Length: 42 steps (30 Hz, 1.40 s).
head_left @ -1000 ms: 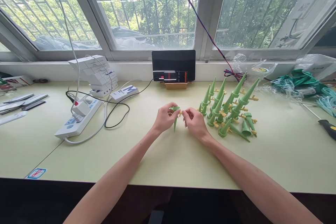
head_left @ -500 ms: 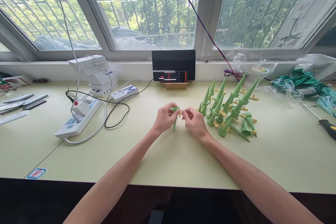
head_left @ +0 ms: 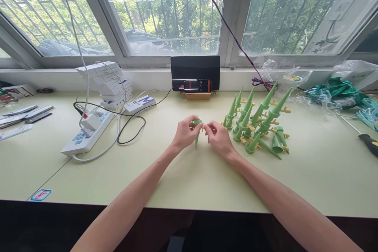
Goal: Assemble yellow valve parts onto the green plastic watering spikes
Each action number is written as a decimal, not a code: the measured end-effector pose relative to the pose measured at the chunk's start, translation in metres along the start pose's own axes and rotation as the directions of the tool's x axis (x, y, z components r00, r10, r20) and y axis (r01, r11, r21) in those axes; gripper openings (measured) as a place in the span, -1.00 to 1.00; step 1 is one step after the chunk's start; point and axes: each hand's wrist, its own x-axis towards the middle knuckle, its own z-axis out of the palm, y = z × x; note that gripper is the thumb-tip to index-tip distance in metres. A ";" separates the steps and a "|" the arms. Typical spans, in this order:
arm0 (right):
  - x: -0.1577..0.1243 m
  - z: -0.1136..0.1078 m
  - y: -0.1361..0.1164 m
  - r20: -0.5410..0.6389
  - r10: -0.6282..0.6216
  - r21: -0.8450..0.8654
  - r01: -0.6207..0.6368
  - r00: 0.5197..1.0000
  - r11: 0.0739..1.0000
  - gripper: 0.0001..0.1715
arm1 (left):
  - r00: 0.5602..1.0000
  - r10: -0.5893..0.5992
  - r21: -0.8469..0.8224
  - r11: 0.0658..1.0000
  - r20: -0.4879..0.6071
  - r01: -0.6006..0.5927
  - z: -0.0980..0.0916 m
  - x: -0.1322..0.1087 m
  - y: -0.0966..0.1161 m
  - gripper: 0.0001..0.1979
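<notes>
My left hand [head_left: 187, 132] is closed around a green plant watering spike [head_left: 197, 140], whose pointed end hangs down below the fingers. A small yellow valve [head_left: 202, 127] sticks out from the spike's side, between the two hands. Fingertips of my right hand [head_left: 218, 136] pinch the valve's near right end; much of it is hidden by the fingers. Just right of that hand, several green watering spikes [head_left: 246, 116] with yellow valves stand close together, mostly points up. A few others lie tipped at the group's front right, among them a spike cap [head_left: 277, 143].
A phone [head_left: 197, 86] leans on a dark tablet [head_left: 195, 69] at the back. Leftward are a power strip [head_left: 88, 132], looping cables and stacked white boxes [head_left: 108, 82]. A screwdriver [head_left: 367, 143] and green plastic bags [head_left: 336, 93] lie at the right.
</notes>
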 end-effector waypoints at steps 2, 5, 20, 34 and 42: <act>0.000 0.000 -0.001 -0.002 -0.001 -0.021 0.001 1.000 1.000 -0.57 | 1.000 0.008 0.000 1.000 0.002 -0.008 0.000 0.000 0.000 -0.75; 0.000 0.000 0.000 -0.006 0.005 -0.050 -0.005 1.000 0.999 -0.54 | 1.000 0.013 0.001 1.000 0.007 -0.013 0.000 0.000 0.001 -0.74; -0.002 0.001 0.002 -0.011 -0.025 -0.015 0.025 1.000 1.000 -0.64 | 1.000 -0.010 -0.001 1.000 -0.007 0.010 0.001 0.000 0.001 -0.77; 0.000 0.001 0.002 0.002 0.010 -0.059 -0.010 1.000 0.998 -0.48 | 0.999 0.025 -0.006 1.000 0.027 -0.025 0.001 -0.001 0.002 -0.78; -0.001 0.001 0.000 -0.005 0.011 -0.045 -0.011 1.000 0.999 -0.50 | 1.000 0.018 0.008 1.000 0.011 -0.018 0.001 -0.002 0.003 -0.80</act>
